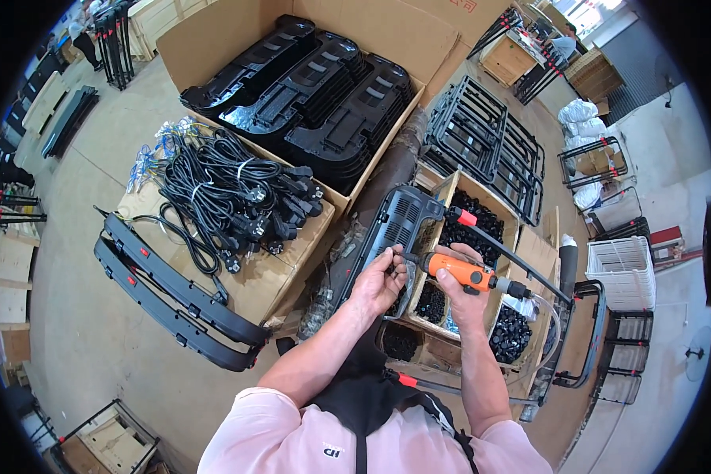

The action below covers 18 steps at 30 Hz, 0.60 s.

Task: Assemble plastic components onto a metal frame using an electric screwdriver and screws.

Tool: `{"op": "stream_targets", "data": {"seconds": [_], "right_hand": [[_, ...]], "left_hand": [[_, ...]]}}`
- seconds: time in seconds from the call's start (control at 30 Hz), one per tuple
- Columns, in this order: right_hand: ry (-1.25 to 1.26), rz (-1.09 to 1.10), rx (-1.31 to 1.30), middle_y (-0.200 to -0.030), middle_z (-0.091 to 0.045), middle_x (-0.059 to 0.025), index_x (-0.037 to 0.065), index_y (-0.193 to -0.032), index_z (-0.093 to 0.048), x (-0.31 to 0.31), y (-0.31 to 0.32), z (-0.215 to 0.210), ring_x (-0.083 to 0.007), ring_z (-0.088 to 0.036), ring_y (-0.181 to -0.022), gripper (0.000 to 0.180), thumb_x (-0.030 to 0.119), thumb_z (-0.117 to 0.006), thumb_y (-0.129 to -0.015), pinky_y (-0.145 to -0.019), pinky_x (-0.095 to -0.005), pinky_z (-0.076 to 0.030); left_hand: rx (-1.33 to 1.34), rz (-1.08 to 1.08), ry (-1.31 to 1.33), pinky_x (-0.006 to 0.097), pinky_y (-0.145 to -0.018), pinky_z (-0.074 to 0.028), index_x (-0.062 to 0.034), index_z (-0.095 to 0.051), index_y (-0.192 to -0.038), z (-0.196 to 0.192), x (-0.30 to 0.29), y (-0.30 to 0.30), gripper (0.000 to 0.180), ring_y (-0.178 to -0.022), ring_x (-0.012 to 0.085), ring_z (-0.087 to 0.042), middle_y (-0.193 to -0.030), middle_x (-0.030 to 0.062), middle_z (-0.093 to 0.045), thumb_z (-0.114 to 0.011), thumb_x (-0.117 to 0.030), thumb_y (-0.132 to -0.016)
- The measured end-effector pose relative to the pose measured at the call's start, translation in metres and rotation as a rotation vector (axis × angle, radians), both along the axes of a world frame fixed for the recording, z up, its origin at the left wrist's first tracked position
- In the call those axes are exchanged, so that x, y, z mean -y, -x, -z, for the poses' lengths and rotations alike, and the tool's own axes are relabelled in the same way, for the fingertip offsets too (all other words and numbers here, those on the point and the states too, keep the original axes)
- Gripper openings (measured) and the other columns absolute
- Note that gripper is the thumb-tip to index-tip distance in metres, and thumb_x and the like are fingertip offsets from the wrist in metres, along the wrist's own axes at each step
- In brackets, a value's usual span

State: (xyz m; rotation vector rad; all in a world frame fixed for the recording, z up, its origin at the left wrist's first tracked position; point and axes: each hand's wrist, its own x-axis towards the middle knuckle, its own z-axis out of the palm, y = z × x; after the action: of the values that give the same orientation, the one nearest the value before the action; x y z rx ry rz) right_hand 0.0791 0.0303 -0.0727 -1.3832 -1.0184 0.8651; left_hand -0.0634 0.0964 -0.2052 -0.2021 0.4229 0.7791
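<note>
My right hand is wrapped round an orange pneumatic screwdriver, whose tip points left. A pale air hose trails from its rear end. Close to the tip, my left hand has its fingers curled together; whatever they hold is too small to make out. Both hands are above a long black plastic housing with vent slots, which lies next to a wooden bin. Black frame tubes with red ends run past the screwdriver on the right.
Small black parts fill several bin compartments. A cardboard box holds stacked black covers. Bundled black power cords and curved black rails lie on cardboard at left. Black metal frames are stacked behind the bin.
</note>
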Motion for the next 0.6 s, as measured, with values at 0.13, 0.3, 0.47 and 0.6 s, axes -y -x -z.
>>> {"op": "stream_targets", "data": {"seconds": [0.13,0.3,0.47,0.6], "right_hand": [[0.012,0.008,-0.016,-0.128,-0.070,-0.0214,-0.003,-0.136,-0.055,-0.010,-0.001,0.004,-0.0247,-0.067,-0.119,0.057,0.007,-0.082,-0.087,-0.109,-0.0411,-0.051],[0.018,0.037,0.030,-0.129,-0.069,-0.0205,-0.003,-0.137,-0.054,-0.036,-0.001,0.011,-0.0250,-0.066,-0.120,0.056,0.007,-0.081,-0.088,-0.108,-0.0405,-0.051],[-0.024,0.029,0.080,-0.128,-0.069,-0.0190,-0.003,-0.137,-0.055,-0.074,-0.010,0.030,-0.0222,-0.066,-0.118,0.057,0.008,-0.081,-0.089,-0.106,-0.0376,-0.053],[-0.005,0.026,0.065,-0.128,-0.071,-0.0190,-0.002,-0.137,-0.055,-0.098,-0.009,0.038,-0.0222,-0.067,-0.116,0.056,0.007,-0.081,-0.088,-0.107,-0.0376,-0.052]], "left_hand": [[-0.005,0.017,-0.026,0.026,-0.074,-0.059,-0.0071,-0.063,-0.124,0.000,-0.005,-0.002,0.029,-0.078,0.0120,-0.063,-0.090,-0.0005,-0.063,-0.054,-0.031,-0.111],[-0.171,0.047,-0.062,0.034,-0.082,-0.061,-0.0015,-0.061,-0.124,-0.011,-0.006,-0.006,0.032,-0.087,0.0200,-0.070,-0.102,0.0069,-0.070,-0.047,-0.028,-0.114],[-0.246,0.141,-0.118,0.035,-0.083,-0.061,-0.0005,-0.064,-0.118,-0.014,0.002,-0.003,0.030,-0.089,0.0201,-0.070,-0.106,0.0096,-0.071,-0.047,-0.025,-0.114],[-0.256,0.172,-0.207,0.028,-0.075,-0.060,-0.0025,-0.066,-0.116,0.002,0.014,0.001,0.028,-0.085,0.0134,-0.069,-0.101,0.0050,-0.071,-0.052,-0.026,-0.113]]}}
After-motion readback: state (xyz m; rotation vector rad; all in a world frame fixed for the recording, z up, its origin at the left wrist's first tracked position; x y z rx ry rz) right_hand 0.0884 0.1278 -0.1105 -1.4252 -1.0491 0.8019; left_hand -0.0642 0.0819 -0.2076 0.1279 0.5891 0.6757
